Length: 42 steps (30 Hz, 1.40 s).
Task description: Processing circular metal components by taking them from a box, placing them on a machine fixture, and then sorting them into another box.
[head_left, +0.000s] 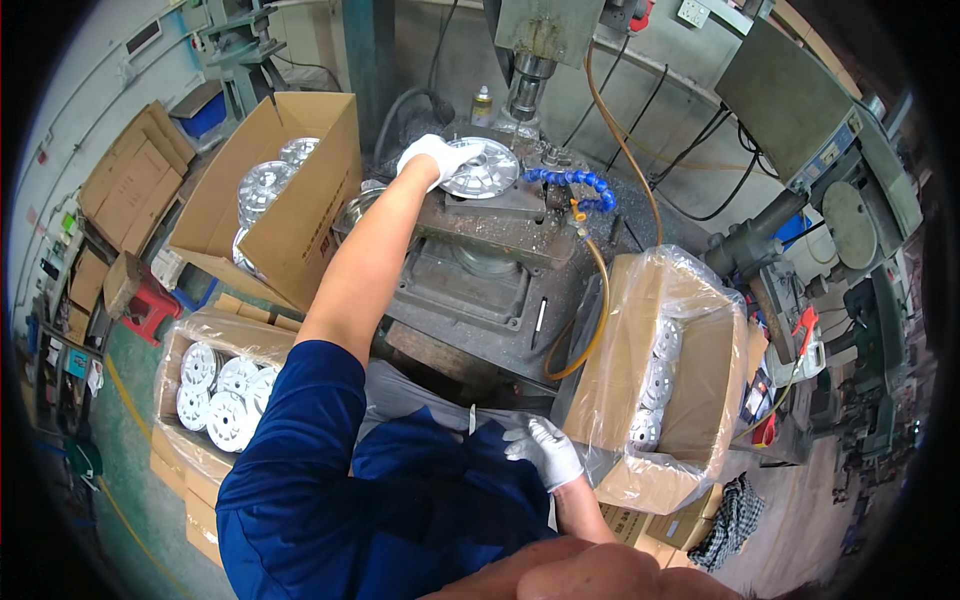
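Observation:
My left hand point(432, 160), in a white glove, is stretched forward and closed on the left edge of a round silver metal disc point(482, 168) with spoke-like ribs. The disc lies over the metal fixture block point(500, 203) on the machine table, beneath the drill press spindle point(528, 88). A blue segmented coolant hose point(575, 180) curves in from the disc's right side. Near my waist is my right hand point(545, 453), also gloved, with nothing visible in it and its fingers loosely apart.
To the left, one tall cardboard box point(320, 200) and one lower plastic-lined box point(185, 440) contain similar discs. At right stands another plastic-lined box point(610, 360) with discs. An orange hose point(603, 290) loops beside the table. A pen point(540, 322) and metal chips lie on it.

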Each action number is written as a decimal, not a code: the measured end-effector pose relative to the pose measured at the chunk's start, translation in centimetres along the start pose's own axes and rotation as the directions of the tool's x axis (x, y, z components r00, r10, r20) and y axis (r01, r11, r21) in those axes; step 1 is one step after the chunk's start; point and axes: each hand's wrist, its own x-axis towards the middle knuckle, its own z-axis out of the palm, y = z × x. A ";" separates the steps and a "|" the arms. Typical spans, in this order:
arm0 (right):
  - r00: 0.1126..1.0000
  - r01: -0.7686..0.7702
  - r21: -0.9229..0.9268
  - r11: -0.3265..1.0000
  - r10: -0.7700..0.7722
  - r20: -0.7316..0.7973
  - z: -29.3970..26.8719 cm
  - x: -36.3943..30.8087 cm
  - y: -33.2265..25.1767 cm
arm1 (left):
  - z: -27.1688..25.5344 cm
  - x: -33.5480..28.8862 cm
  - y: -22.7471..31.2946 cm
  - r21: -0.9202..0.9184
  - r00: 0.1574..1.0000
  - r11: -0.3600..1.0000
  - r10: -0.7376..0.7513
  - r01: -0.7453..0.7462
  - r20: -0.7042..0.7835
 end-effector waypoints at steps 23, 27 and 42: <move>0.996 0.080 -0.108 0.991 -0.084 -0.030 -0.7 -1.3 0.4 | 0.8 -3.0 1.3 0.047 0.968 0.995 -0.077 0.090 -0.237; 0.998 0.044 -0.208 0.977 -0.052 -0.032 -0.5 -0.8 1.2 | 0.4 -1.9 1.0 0.025 0.989 0.994 -0.106 0.109 -0.099; 0.992 -0.107 -0.305 0.946 0.122 0.031 -1.0 3.3 6.4 | 0.4 -2.4 0.7 -0.001 0.984 0.998 -0.059 0.059 -0.171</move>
